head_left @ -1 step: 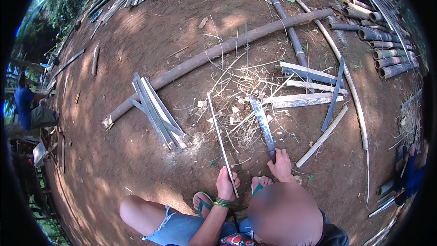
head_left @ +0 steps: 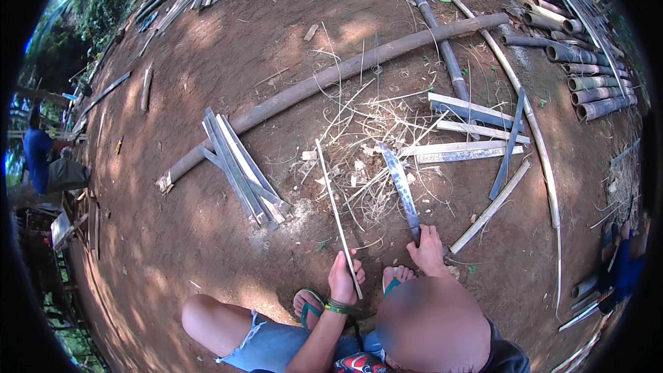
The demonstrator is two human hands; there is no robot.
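My left hand (head_left: 344, 279) is closed around the lower end of a thin pale bamboo strip (head_left: 334, 208), which slants up and away from me. In my right hand (head_left: 429, 251) is the dark handle of a machete (head_left: 400, 186). Its long blade, grey with dark blotches, points away over a heap of curled bamboo shavings (head_left: 366, 166). Strip and blade are apart, with shavings between them. The right palm is partly hidden by a blurred round shape in front of the arm.
A long pole (head_left: 311, 93) crosses the ground ahead. Split bamboo slats (head_left: 238, 169) lie against it on the left; more slats (head_left: 469, 150) lie right of the shavings. Cut bamboo tubes (head_left: 601, 90) are stacked far right. People in blue sit at the left (head_left: 38, 155) and right edges.
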